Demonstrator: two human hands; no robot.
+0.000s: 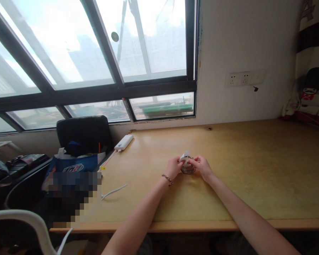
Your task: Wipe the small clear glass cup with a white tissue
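Between my two hands is a small round container (pixel 188 170), dark and shiny around its side, with a whitish flap standing up at its top. Its exact kind I cannot make out. My left hand (pixel 173 167) grips it from the left, fingers closed at the whitish flap. From the right, my right hand (pixel 202 166) holds its rim, thumb and fingers pinched on the pale top. A braided bracelet (pixel 167 180) circles my left wrist. The container is over the middle of the wooden table (pixel 250 170); the fingers hide part of it.
A white power bank (pixel 124 142) with a cable lies at the table's back left corner. Another white cable end (pixel 114 191) reaches over the left edge. Beyond that edge stand a black chair (pixel 83 132) and a blue bag (pixel 71 168). The window and wall bound the back.
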